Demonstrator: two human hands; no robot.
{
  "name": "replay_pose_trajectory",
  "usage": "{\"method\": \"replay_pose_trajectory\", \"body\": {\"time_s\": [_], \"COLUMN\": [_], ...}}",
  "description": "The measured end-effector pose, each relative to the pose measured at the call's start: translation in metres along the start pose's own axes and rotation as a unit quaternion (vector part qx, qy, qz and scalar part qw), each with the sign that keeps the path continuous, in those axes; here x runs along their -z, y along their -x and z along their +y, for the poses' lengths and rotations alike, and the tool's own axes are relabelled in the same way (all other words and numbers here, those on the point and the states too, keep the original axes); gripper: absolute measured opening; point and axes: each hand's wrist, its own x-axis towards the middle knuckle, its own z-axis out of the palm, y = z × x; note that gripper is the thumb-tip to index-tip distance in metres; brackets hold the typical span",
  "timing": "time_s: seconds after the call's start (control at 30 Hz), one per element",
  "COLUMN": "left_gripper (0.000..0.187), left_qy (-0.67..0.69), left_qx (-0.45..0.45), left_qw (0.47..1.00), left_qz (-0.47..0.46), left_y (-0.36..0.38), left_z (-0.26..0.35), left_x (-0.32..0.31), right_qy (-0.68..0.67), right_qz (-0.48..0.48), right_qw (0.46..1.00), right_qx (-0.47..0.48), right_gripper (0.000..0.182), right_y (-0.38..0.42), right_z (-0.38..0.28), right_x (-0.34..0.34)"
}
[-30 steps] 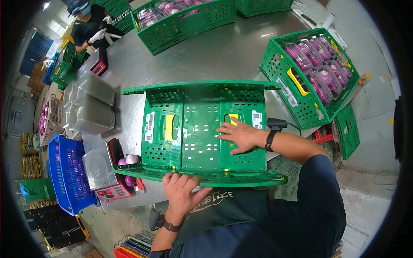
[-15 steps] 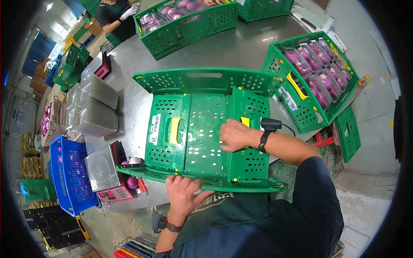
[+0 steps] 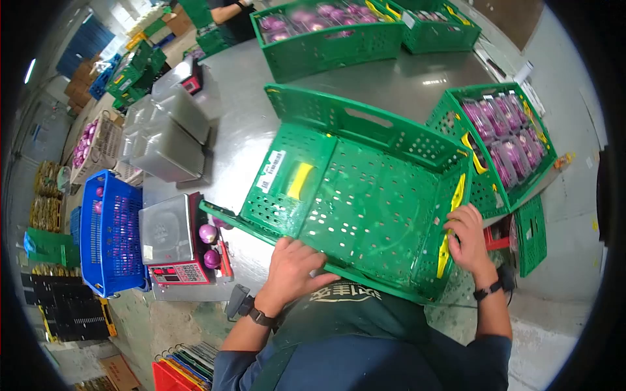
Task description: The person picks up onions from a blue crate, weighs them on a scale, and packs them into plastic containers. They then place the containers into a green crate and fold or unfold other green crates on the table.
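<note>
A green folding crate (image 3: 365, 195) lies in front of me at the near edge of the metal table. Its long walls and right end wall are raised, while the left end panel (image 3: 277, 173), with a yellow handle and a white label, lies folded flat inside. My left hand (image 3: 295, 268) is closed over the rim of the near long wall, thumb on the outside. At the right end wall, my right hand (image 3: 467, 236) grips the top edge beside the yellow latch strip (image 3: 450, 228).
Green crates (image 3: 332, 52) stand at the back; another (image 3: 515, 140) at right holds packed purple onions. On the left are clear plastic boxes (image 3: 166, 143), a scale (image 3: 173, 238), loose onions (image 3: 210, 234) and a blue basket (image 3: 111, 234). A person (image 3: 231, 23) stands behind the table.
The crate's right end panel has gone from flat to upright, and my right hand has moved from inside to that wall's edge. The crate has turned slightly; my left hand stays on the near rim.
</note>
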Motion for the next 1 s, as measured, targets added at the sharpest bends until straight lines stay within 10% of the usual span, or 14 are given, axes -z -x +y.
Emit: {"method": "replay_pose_trajectory", "body": {"time_s": [0.17,0.37,0.6,0.83,1.0], "left_gripper": [0.037,0.02,0.024,0.034,0.053], "left_qy": [0.04,-0.049,-0.189,-0.098,-0.076], "left_qx": [0.026,0.21,0.072,-0.107,-0.442], "left_qw": [0.989,0.937,0.968,0.984,0.879], "left_qz": [0.137,0.276,0.151,-0.105,-0.161], "left_y": [0.015,0.044,-0.067,-0.166,-0.139], "left_z": [-0.024,-0.092,-0.147,-0.237,-0.251], "left_x": [0.062,0.174,0.285,0.076,-0.112], "right_qy": [-0.192,-0.297,-0.15,-0.06,-0.066], "right_qz": [0.09,0.096,0.193,0.175,0.166], "right_qw": [0.93,0.882,0.874,0.867,0.861], "right_qx": [-0.3,-0.353,-0.419,-0.463,-0.476], "right_gripper": [0.091,0.075,0.061,0.051,0.05], "right_y": [0.048,0.074,0.067,0.086,0.069], "right_z": [-0.056,-0.075,-0.066,-0.034,-0.051], "right_x": [-0.012,-0.049,-0.028,-0.029,-0.018]}}
